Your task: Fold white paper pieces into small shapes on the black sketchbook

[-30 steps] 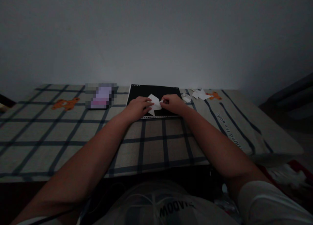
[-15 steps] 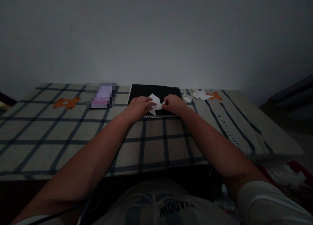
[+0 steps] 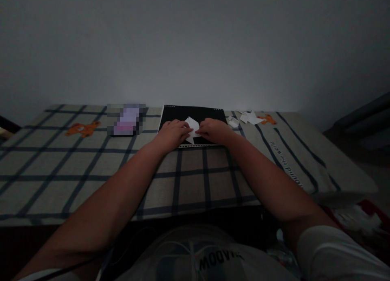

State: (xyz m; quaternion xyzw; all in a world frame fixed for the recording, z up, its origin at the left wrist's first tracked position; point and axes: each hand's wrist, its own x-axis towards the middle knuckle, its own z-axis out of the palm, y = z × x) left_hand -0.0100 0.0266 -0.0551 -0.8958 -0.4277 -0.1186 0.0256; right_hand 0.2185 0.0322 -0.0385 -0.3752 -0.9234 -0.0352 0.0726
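A small folded sheet of white paper (image 3: 191, 123) lies on a black pad (image 3: 176, 112) with punched holes along its edges. My left hand (image 3: 172, 133) rests on the paper's left side, its thumb and fingers closed on it. From the right, my right hand (image 3: 215, 131) has its fingertips pressed together at the paper's right edge. Parts of the paper are covered by the fingers of both hands.
The table has a checked cloth (image 3: 100, 163). A phone (image 3: 128, 119), partly pixelated, lies left of the pad. To the right are a small white folded paper piece (image 3: 233, 122) and a pointed folded paper shape (image 3: 251, 118). A wall (image 3: 195, 49) stands behind.
My right hand's fingertips have shifted slightly left, toward my left hand, along the paper's right part. The left hand has barely moved.
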